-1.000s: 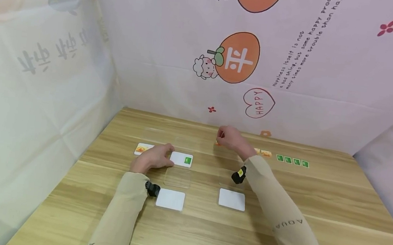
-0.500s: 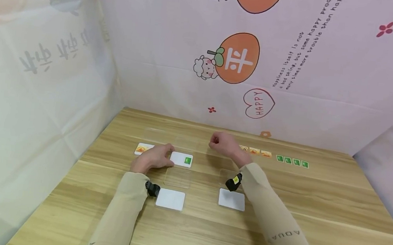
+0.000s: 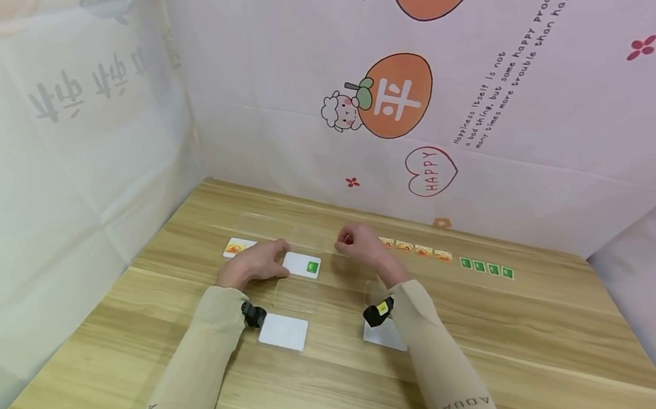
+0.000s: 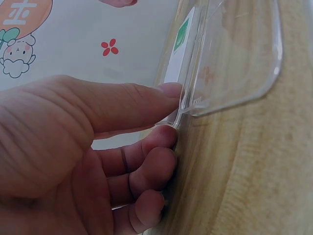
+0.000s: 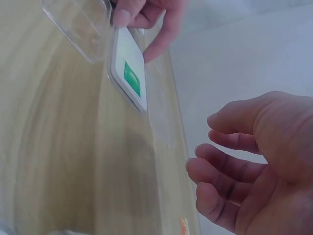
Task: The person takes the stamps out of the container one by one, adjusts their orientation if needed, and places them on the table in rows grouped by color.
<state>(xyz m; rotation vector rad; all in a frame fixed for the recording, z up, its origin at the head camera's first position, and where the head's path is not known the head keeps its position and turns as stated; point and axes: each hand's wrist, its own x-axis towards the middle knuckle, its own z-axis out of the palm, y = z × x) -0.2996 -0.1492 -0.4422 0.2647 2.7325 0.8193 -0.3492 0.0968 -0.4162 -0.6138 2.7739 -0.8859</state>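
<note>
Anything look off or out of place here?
I see no spill or damage; the orange stickers and green stickers lie in rows. The one oddity is the wall cloth behind the table: its lettering, including HAPPY inside the heart, runs nearly vertical, as if hung sideways.

Card (image 3: 298, 263) right of left hand (image 3: 258, 262); stickers (image 3: 442, 256) on table (image 3: 565, 349), right of right hand (image 3: 362, 245).

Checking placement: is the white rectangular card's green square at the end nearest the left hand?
No, the green square sits at the end of the white card farther from the left hand.
</note>
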